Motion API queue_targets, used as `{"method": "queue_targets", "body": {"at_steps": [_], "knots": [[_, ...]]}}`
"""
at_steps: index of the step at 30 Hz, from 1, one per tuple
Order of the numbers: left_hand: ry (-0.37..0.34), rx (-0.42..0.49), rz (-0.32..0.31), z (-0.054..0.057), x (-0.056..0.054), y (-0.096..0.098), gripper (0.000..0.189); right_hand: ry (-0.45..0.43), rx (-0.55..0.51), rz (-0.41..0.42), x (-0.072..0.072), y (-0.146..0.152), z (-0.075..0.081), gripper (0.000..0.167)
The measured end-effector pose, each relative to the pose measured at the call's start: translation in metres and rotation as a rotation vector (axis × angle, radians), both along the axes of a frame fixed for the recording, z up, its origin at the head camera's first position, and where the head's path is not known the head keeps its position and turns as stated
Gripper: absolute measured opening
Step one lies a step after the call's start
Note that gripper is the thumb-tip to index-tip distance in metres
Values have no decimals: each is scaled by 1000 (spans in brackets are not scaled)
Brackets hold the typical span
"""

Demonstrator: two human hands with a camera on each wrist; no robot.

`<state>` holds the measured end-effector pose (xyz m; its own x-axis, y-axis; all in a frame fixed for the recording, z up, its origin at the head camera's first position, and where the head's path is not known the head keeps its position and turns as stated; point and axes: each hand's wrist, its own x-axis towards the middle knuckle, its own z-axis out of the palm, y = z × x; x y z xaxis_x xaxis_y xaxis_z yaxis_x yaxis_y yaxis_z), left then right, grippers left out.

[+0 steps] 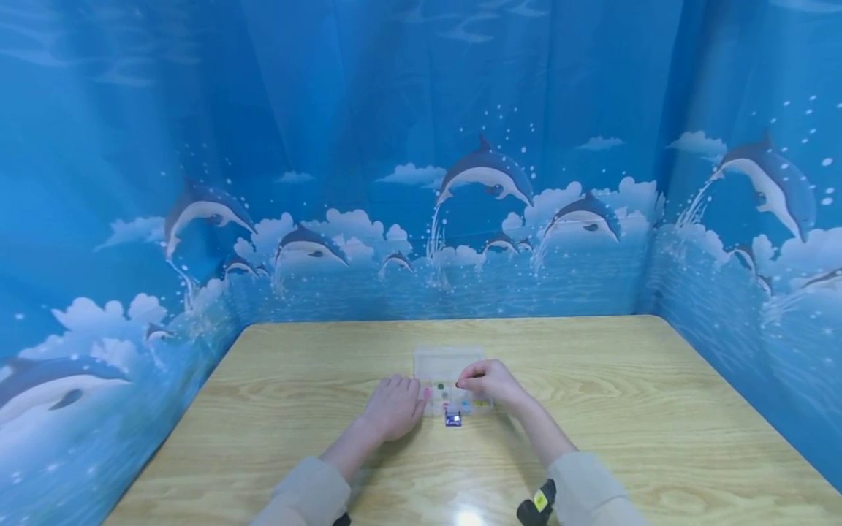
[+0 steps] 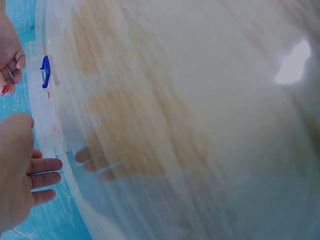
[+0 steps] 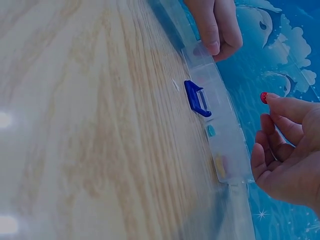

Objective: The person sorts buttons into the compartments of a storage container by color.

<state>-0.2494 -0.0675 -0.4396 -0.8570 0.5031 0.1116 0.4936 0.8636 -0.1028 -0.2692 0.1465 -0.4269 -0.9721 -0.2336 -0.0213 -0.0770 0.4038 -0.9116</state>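
Note:
A clear plastic compartment box point(image 3: 227, 150) lies on the table with its transparent lid point(image 1: 447, 359) raised at the far side. A blue latch point(image 1: 453, 418) sits on its near edge. Between thumb and index finger, my right hand point(image 1: 493, 381) pinches a small round red bead point(image 3: 264, 97) above the box's right part. My left hand point(image 1: 395, 407) rests at the box's left end, its fingers fairly straight in the left wrist view. Inside the compartments lie small coloured pieces: a pink one point(image 1: 427, 393), a green one point(image 1: 441, 386), a blue one point(image 1: 465, 404) and yellow ones point(image 1: 482, 402).
The wood-grain table point(image 1: 316, 365) has rounded far corners. Blue curtains point(image 1: 408, 109) printed with dolphins hang behind and beside it. A black strap device with a yellow label point(image 1: 540, 500) is on the right wrist. Light glares off the near tabletop.

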Motion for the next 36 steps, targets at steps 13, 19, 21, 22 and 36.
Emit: {"method": "queue_targets", "body": {"at_steps": [13,19,21,22,36], "knots": [[19,1,-3,-2,-1,-1,32,12,30,12,-1,-12,-1,7],[10,1,0,-1,-1,0,34,39,61,16,-1,-17,-3,6],[13,5,-3,-1,-1,0,33,40,66,14,-1,-18,-3,6],[14,4,-4,-1,-1,0,33,39,68,16,-1,-18,-2,6],[19,4,-17,-4,-2,-1,32,68,94,98,-3,-24,-4,4]]}}
